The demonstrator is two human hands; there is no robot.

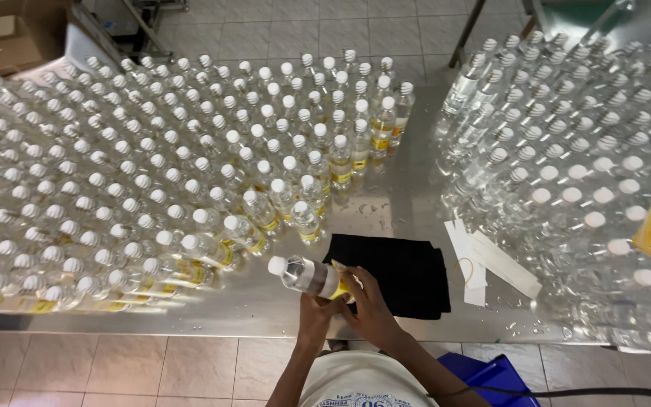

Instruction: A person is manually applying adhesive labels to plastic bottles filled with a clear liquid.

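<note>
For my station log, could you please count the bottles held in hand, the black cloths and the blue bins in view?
Held bottle: 1
Black cloth: 1
Blue bin: 1
Total: 3

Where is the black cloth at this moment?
In the head view, the black cloth lies on the steel table, just right of both hands holding a bottle.

Small bottling or packing shop — not a home. I'm standing at a stainless steel surface (401,188) packed with hundreds of identical clear bottles with white caps (152,166), some already wearing yellow labels. Another dense batch of bottles (582,136) sits to my right. Label backing strips (484,260) and a black cloth (404,271) lie between them — tiled floor (280,30) and a cardboard box (5,38) beyond.
</note>
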